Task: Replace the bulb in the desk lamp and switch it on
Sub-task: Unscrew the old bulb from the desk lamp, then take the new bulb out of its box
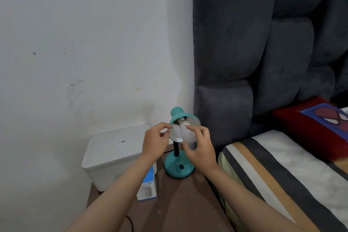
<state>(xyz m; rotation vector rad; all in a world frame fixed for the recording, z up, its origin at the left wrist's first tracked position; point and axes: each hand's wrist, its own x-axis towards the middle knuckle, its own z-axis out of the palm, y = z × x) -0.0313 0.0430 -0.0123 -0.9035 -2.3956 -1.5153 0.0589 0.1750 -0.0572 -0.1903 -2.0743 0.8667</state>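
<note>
Right-hand fingers (190, 128) curled around a white bulb (186, 133) at the mouth of a teal desk lamp's shade (176, 114), low centre of frame; the left hand (155, 142) pinched the shade's rim. A blue-and-white carton (147, 188) lay below-left, beside the lamp's base (178, 168).

A white wall (84, 34) fills the left side, scuffed with small dark marks and faint stains. Against it on the right stands a tall padded headboard (263, 43) in dark grey fabric, divided into soft cushioned blocks. Below the headboard lies a bed (282, 175) covered in a sheet striped white, dark grey and tan. A red pillow (310, 130) with a blue and red printed face rests at its head. Beside the bed is a brown wooden nightstand (184, 203). The light is soft and even, without hard shadows.
</note>
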